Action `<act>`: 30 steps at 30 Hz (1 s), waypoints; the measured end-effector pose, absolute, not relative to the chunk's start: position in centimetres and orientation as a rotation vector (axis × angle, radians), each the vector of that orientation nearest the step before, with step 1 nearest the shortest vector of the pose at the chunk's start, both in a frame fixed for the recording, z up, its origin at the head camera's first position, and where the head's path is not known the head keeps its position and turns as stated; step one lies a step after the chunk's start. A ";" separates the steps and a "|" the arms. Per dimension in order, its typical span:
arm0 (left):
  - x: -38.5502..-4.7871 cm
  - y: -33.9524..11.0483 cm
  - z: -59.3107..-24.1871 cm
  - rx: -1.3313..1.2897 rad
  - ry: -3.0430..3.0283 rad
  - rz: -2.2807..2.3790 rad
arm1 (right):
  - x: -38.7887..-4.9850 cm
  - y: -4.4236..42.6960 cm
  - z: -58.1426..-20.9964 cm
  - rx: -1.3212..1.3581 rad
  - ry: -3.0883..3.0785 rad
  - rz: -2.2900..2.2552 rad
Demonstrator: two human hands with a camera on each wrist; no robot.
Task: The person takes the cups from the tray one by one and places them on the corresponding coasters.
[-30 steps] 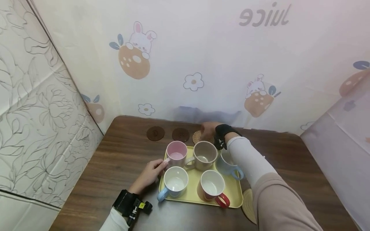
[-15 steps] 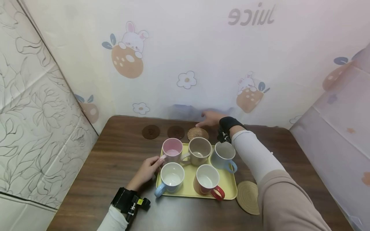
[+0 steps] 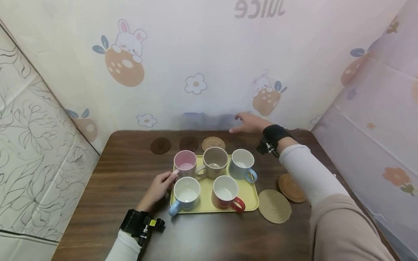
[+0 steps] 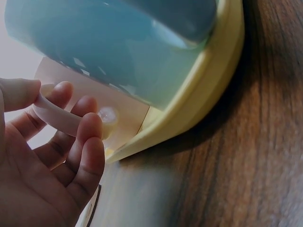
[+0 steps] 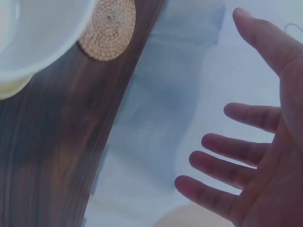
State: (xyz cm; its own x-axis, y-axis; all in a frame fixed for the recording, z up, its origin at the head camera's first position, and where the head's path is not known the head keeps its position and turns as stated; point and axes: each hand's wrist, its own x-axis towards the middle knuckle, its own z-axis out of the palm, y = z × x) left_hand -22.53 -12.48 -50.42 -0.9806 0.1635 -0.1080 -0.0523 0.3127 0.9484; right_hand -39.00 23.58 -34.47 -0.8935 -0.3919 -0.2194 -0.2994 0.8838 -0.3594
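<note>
My left hand [image 3: 159,187] pinches the handle of the pink mug [image 3: 185,164], which stands at the back left of a yellow tray [image 3: 204,203]. In the left wrist view the thumb and fingers curl round that pale pink handle [image 4: 59,117]. My right hand [image 3: 249,123] hovers over the table's back edge, fingers spread and holding nothing. Nearest to it are a woven coaster [image 3: 213,144] and a pale blue mug [image 3: 242,165]. A beige mug [image 3: 214,163], a white mug with a blue handle [image 3: 186,194] and one with a red handle [image 3: 226,192] share the tray.
Two dark round coasters [image 3: 160,145] lie along the back of the wooden table [image 3: 121,174]. Right of the tray lie a tan woven mat [image 3: 275,206] and a brown wooden disc [image 3: 291,187], partly under my right arm. A patterned cloth wall [image 3: 196,54] rises behind.
My right hand has left the woven coaster and moved back and right with its fingers spreading. My left hand stays on the pink mug's handle. The view has shifted to the right.
</note>
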 end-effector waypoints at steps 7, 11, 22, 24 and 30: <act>-22.8 -13.3 -50.9 0.110 2.396 1.736 | -36.1 26.6 -35.3 -0.522 2.857 -0.503; -23.1 -14.0 -51.0 0.140 2.409 1.726 | -34.1 27.6 -35.8 -0.452 2.872 -0.548; -23.4 -14.7 -50.4 0.162 2.421 1.676 | -29.6 29.8 -35.6 -0.318 2.933 -0.620; -23.4 -14.7 -50.4 0.168 2.423 1.672 | -28.7 30.2 -35.8 -0.331 2.948 -0.611; -23.2 -14.7 -50.5 0.179 2.422 1.677 | -25.8 31.2 -37.4 -0.335 2.945 -0.585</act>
